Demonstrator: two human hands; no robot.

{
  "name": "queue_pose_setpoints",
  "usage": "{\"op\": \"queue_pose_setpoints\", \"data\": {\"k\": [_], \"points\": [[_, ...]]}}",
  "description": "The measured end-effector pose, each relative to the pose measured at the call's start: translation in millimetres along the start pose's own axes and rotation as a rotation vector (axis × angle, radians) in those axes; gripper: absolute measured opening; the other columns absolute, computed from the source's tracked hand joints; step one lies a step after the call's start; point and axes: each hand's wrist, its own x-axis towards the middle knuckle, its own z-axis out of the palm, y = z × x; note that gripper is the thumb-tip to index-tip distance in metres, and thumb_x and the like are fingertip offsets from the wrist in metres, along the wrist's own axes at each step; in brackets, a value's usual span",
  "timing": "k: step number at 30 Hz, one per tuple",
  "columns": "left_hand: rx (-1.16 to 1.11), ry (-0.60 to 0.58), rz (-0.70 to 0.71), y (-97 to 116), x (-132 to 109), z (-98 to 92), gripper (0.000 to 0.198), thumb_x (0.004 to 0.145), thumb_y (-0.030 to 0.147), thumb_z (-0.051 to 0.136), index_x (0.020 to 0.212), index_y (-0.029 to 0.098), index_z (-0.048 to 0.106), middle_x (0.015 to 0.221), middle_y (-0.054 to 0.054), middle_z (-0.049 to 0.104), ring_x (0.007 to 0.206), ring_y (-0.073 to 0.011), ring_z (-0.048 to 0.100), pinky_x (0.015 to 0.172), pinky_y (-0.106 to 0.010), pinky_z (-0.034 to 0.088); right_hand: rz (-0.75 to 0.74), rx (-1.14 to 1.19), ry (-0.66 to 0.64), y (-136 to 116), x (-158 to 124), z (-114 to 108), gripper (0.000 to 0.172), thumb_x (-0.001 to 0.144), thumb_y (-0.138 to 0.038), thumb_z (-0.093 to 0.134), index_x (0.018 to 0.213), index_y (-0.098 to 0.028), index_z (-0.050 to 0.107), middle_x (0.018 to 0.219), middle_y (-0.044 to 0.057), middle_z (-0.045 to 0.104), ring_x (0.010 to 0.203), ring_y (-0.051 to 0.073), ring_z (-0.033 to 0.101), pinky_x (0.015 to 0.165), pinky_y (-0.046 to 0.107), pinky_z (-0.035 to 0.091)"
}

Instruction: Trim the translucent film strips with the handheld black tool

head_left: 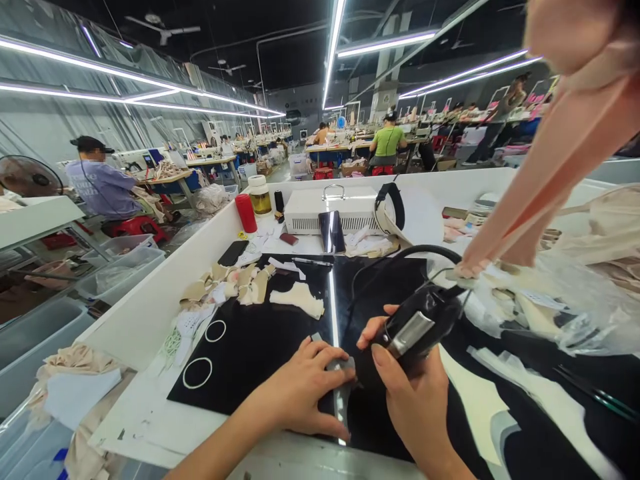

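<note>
My left hand [313, 383] lies with fingers spread on a narrow translucent grey piece [341, 400] on the glossy black panel [260, 373]. Wrapped in my right hand [420, 400] is a black corded handheld power tool [415, 327] with a metal plate; its working end is hidden. A dark cable [400, 257] loops behind it. The lower end of a pink fabric strip [540, 187] appears to meet the tool's back. A cream fabric cutout [299, 299] rests beyond my left hand. Right of my right hand are pale cut pieces [473, 393].
Left on the panel are two white rings [197, 373] and fabric scraps [245, 280]. A white ventilated box [300, 210], a propped phone [331, 232] and a red cylinder [245, 213] stand at the back. Plastic bags [590, 300] and tweezers-like tools [600, 393] lie right. White walls [150, 327] edge the table.
</note>
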Motion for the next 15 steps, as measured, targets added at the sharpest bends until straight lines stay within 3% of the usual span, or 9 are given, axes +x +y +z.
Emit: {"op": "queue_pose_setpoints", "data": {"k": [4,10,15], "points": [[0.012,0.004,0.006,0,0,1.3,0.075,0.081,0.067,0.078,0.145,0.032,0.057,0.156,-0.009,0.048,0.144,-0.0394,0.04,0.123,-0.071,0.021,0.044,0.065,-0.019,-3,-6,2,0.036,0.085,-0.028,0.081,0.117,-0.031,0.063,0.088,-0.002,0.072,0.076,0.014,0.07,0.067,0.022,0.06],[0.02,0.008,0.016,2,0,-0.7,0.074,0.083,0.066,0.078,0.145,0.032,0.057,0.155,-0.008,0.049,0.144,-0.0384,0.042,0.123,-0.07,0.022,0.135,0.091,0.033,-5,-14,9,0.039,0.086,-0.035,0.081,0.12,-0.031,0.063,0.092,-0.003,0.069,0.083,0.014,0.068,0.078,0.024,0.056],[0.007,0.006,0.017,2,-1,-0.7,0.076,0.082,0.066,0.078,0.147,0.033,0.055,0.156,-0.008,0.048,0.144,-0.0395,0.041,0.123,-0.07,0.021,0.152,0.089,0.049,-10,-15,12,0.04,0.085,-0.038,0.082,0.12,-0.032,0.062,0.091,-0.003,0.07,0.081,0.014,0.067,0.076,0.024,0.056]]}}
